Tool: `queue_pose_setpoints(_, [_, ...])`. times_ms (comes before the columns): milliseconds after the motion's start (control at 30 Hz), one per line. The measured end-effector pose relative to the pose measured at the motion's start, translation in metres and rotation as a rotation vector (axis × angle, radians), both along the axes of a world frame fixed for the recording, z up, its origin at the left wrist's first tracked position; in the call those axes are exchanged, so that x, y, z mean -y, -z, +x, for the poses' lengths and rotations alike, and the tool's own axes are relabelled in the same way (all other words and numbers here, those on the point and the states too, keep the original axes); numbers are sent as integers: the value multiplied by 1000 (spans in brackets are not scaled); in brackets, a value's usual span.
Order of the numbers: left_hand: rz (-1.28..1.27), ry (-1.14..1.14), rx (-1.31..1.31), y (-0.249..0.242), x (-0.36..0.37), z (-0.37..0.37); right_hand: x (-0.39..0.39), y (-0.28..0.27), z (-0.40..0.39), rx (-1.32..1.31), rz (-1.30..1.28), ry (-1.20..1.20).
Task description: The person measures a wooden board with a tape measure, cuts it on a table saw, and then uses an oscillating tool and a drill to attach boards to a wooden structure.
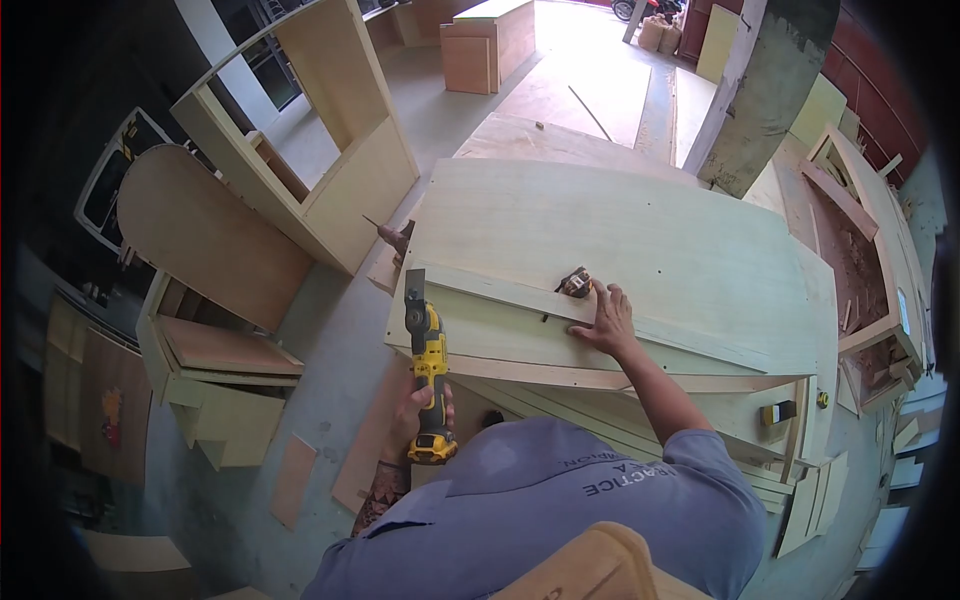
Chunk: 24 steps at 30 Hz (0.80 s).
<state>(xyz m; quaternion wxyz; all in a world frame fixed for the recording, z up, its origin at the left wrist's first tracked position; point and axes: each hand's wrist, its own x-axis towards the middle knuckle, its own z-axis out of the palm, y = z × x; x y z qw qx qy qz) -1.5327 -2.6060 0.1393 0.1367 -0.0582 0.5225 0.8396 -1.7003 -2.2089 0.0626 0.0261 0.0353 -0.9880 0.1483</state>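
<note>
My left hand is wrapped round the grip of a yellow and black oscillating multi-tool. The tool points away from me, its flat metal blade at the left end of the workpiece. My right hand lies with fingers spread on a long thin wood strip, which rests along the near side of a large pale plywood panel. Just beyond my fingertips sits a small black and yellow object, perhaps a tape measure. A small dark piece lies below the strip.
Beyond the panel's left edge a drill-like tool shows partly. A yellow and black box sits on the lower ledge at right. Tall plywood frames stand at left, a concrete column at back right. Scrap boards lie on the floor.
</note>
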Motion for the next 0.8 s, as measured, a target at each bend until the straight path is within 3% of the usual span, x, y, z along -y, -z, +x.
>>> queue_pose_setpoints(67, [7,-1,10,2,-4,-2,-11,8,0,106,-191,-92])
queue_pose_setpoints(100, [48,-4,30,2,-6,-2,-11,12,-3,-6,-271,-136])
queue_pose_setpoints(133, [87,-7,45,3,-9,-1,-14,14,-7,2,-266,-135])
queue_pose_setpoints(200, [117,25,57,21,-4,-5,-1,-4,-19,-279,18,-364])
queue_pose_setpoints(267, [150,33,86,32,0,-4,12,1,-41,-279,-93,-358])
queue_pose_setpoints(333, [148,46,107,34,3,-3,20,0,-66,-25,-114,-287])
queue_pose_setpoints(400, [169,104,180,29,4,0,20,1,-81,29,-60,-282])
queue_pose_setpoints(467, [118,8,138,19,-4,2,15,6,-99,206,-149,-203])
queue_pose_setpoints(533, [116,19,125,12,-3,6,12,14,-103,219,-224,-204])
queue_pose_setpoints(633, [42,-128,49,-3,-10,14,14,-7,-94,-196,-235,-292])
queue_pose_setpoints(667, [43,-138,46,2,-6,18,17,-19,-94,-197,-234,-302])
queue_pose_setpoints(733, [78,-88,189,12,7,24,24,-40,-95,-502,-249,-221])
queue_pose_setpoints(800, [86,-113,208,8,8,27,25,-65,-101,-573,-304,-133])
